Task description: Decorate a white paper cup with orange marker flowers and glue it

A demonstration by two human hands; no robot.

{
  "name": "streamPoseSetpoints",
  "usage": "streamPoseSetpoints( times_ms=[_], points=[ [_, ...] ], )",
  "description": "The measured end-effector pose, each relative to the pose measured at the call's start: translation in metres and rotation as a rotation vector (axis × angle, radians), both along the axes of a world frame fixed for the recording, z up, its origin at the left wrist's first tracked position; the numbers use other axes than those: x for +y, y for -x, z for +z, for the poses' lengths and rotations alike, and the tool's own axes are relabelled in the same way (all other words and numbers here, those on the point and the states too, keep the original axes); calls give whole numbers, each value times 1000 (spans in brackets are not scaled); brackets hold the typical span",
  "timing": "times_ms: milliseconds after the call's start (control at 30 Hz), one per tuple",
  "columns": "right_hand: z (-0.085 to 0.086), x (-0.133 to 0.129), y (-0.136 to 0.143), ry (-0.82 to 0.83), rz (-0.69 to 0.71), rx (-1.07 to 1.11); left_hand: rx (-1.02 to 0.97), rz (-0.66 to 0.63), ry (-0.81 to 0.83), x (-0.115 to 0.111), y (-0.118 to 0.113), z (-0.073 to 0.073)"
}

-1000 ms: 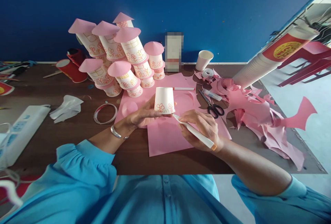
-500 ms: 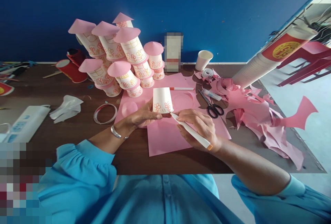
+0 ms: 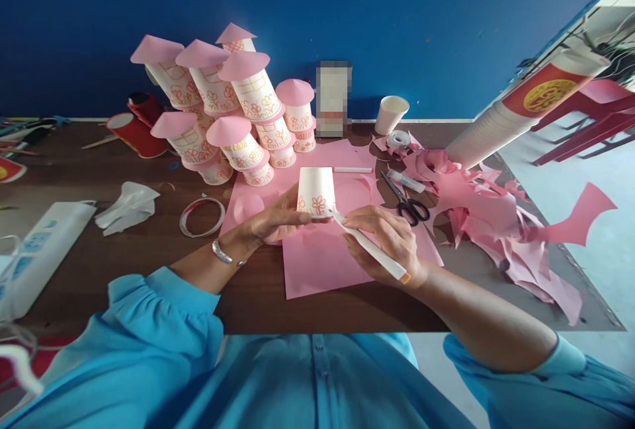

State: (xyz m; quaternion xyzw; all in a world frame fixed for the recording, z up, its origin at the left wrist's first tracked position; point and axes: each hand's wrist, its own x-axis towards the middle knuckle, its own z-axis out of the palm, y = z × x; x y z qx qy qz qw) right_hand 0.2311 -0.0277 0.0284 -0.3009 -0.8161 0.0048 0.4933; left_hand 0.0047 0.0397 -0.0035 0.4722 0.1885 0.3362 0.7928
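Closed around the lower left side of a white paper cup [image 3: 316, 186] is my left hand [image 3: 278, 219], with the cup's narrower end up. Orange-red flowers are drawn along the cup's lower part. My right hand [image 3: 384, 240] grips a white marker [image 3: 374, 254] with an orange end, its tip at the cup's lower right edge. Under both hands lie pink paper sheets [image 3: 317, 273]. Behind the cup, a second marker [image 3: 353, 170], white with a red end, rests on the pink paper.
Decorated cup towers [image 3: 258, 95] with pink cone roofs stand at back left. Rightward are scissors [image 3: 407, 203], a glue tube [image 3: 404, 180], pink scraps [image 3: 496, 217], a plain cup [image 3: 391, 115] and a tall cup stack [image 3: 516, 115]. A tape roll [image 3: 202, 217] and power strip [image 3: 47, 254] lie left.
The cup has turned in my left hand and shifted slightly right, so its flowers sit differently. My right hand and the marker have moved a little right with it.
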Motion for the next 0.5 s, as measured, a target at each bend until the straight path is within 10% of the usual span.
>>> streamPoseSetpoints(
  times_ms=[500],
  points=[
    [-2,1,1,-16,33,-18,47,-18,-16,0,-1,1]
  ],
)
